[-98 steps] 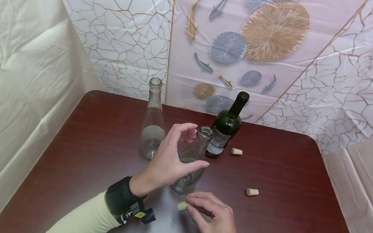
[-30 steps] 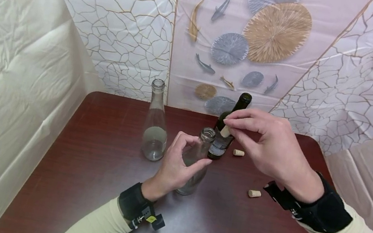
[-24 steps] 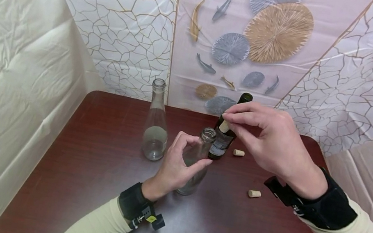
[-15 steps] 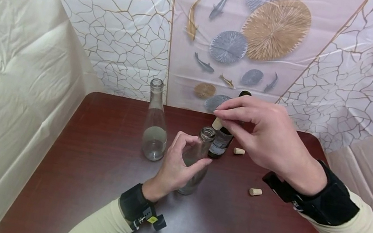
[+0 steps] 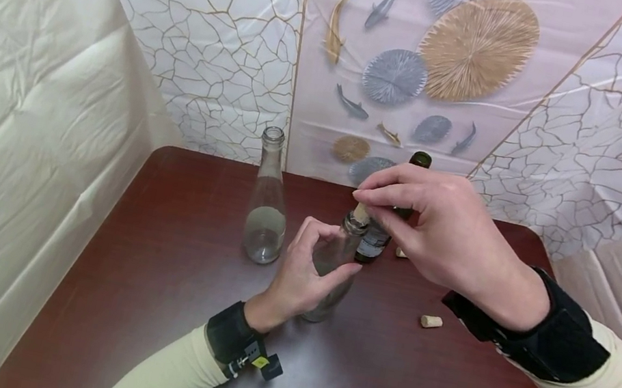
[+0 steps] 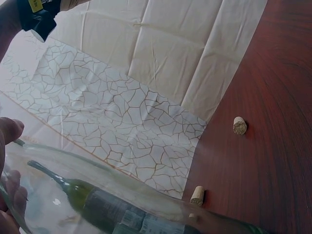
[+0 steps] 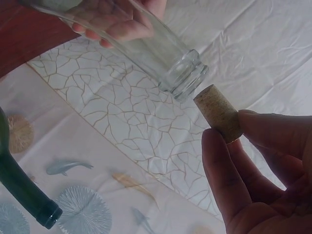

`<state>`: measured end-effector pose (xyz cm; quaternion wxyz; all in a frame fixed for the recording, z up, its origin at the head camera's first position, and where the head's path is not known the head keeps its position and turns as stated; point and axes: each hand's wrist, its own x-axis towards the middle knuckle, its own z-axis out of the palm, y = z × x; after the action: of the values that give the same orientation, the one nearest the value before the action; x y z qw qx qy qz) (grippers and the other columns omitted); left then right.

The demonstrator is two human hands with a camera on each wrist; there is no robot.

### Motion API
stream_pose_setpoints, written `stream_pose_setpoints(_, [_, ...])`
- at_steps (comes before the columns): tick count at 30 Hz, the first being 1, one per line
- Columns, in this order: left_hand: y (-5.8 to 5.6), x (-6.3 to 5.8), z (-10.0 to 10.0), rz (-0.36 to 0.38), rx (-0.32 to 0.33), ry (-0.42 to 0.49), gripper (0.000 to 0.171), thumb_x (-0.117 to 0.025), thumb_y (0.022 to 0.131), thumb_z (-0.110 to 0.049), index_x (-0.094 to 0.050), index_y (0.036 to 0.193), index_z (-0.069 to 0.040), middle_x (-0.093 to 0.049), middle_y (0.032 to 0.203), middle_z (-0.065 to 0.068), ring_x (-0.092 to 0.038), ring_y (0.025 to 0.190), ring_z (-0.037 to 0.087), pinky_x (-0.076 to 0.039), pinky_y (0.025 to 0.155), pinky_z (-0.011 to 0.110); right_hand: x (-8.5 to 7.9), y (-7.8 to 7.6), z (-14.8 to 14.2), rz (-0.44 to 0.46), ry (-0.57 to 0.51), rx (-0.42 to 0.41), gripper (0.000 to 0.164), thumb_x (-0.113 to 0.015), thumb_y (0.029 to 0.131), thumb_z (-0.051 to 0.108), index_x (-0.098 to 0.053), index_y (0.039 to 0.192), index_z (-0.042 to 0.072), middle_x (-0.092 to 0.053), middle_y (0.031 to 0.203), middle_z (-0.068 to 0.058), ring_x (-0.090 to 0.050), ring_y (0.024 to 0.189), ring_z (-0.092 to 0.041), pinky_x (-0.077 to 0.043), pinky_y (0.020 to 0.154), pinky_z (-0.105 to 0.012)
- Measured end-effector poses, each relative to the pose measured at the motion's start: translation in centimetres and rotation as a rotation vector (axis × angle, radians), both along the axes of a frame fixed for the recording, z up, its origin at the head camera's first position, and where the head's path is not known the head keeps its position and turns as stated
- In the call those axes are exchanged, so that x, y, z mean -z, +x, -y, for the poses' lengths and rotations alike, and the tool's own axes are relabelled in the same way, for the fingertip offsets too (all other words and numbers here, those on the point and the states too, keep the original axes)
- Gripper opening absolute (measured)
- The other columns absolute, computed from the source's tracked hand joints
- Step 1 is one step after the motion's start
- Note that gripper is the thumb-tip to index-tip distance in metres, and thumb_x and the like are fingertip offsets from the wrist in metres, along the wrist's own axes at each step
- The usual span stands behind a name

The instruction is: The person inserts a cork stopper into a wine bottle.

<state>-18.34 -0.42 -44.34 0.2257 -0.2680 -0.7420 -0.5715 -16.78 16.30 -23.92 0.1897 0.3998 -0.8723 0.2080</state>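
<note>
My left hand (image 5: pixel 299 275) grips a clear glass bottle (image 5: pixel 349 246) that stands upright on the table, thumb on the near side and fingers round the far side. Above its mouth, my right hand (image 5: pixel 442 231) pinches a cork (image 5: pixel 361 214) between thumb and fingertips. The right wrist view shows that cork (image 7: pixel 218 113) close to the bottle's rim (image 7: pixel 190 80), tilted, with a narrow gap between them. In the left wrist view, the clear bottle (image 6: pixel 146 190) fills the lower part, with a green bottle seen through it.
A second clear bottle (image 5: pixel 267 214) stands uncorked at the left. Behind my right hand is a dark green wine bottle (image 5: pixel 375 243), partly hidden. One loose cork (image 5: pixel 431 321) lies on the table (image 5: pixel 377 386) at the right; another cork (image 5: pixel 400 253) shows near the green bottle.
My left hand has come to hold the clear bottle. My right hand has lifted the cork from the table's near side, then brought it left and down to the bottle's mouth.
</note>
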Motion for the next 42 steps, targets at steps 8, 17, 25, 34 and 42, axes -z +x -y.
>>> stream_pose_setpoints(8, [-0.1,0.0,0.0,0.008,0.007,0.003,0.049,-0.087,0.086,-0.014,-0.054,0.121,-0.006,-0.058,0.12,0.011,-0.058,0.111,0.024,-0.051,0.1,0.035,0.8,-0.1,0.1,-0.005,0.001,-0.033,0.026,-0.081,0.085,-0.004,-0.083,0.106,0.011,-0.077,0.106,0.004,-0.073,0.094,-0.01,-0.05,0.076,-0.015])
stream_pose_setpoints(17, [-0.1,0.0,-0.2,0.001,0.018,0.005,0.05,-0.087,0.085,-0.013,-0.054,0.121,-0.006,-0.057,0.119,0.011,-0.057,0.112,0.024,-0.051,0.1,0.035,1.7,-0.1,0.4,-0.074,0.015,-0.047,0.024,-0.082,0.082,-0.007,-0.084,0.102,0.008,-0.076,0.103,0.001,-0.073,0.088,-0.011,-0.058,0.071,-0.029])
stream_pose_setpoints(25, [-0.1,0.0,-0.1,-0.008,0.021,-0.002,0.05,-0.087,0.086,-0.012,-0.053,0.122,-0.006,-0.057,0.119,0.012,-0.057,0.11,0.025,-0.051,0.098,0.035,2.3,0.2,0.5,-0.116,-0.001,-0.031,0.024,-0.082,0.082,-0.007,-0.083,0.102,0.007,-0.075,0.102,-0.001,-0.072,0.083,-0.011,-0.055,0.065,-0.029])
stream_pose_setpoints(34, [-0.2,0.1,-0.1,-0.003,0.018,-0.004,0.05,-0.087,0.085,-0.013,-0.053,0.122,-0.006,-0.057,0.12,0.012,-0.057,0.111,0.025,-0.05,0.099,0.035,2.5,0.1,0.5,-0.112,-0.009,-0.042,0.025,-0.082,0.082,-0.007,-0.083,0.102,0.007,-0.075,0.102,-0.001,-0.073,0.083,-0.012,-0.055,0.064,-0.03])
stream_pose_setpoints(42, [0.0,0.2,-0.1,0.005,0.015,-0.004,0.05,-0.087,0.086,-0.013,-0.053,0.121,-0.006,-0.056,0.12,0.012,-0.057,0.111,0.025,-0.051,0.098,0.035,2.0,-0.2,0.5,-0.087,0.015,-0.073,0.024,-0.081,0.083,-0.007,-0.082,0.101,0.008,-0.076,0.104,0.0,-0.074,0.091,-0.014,-0.06,0.075,-0.033])
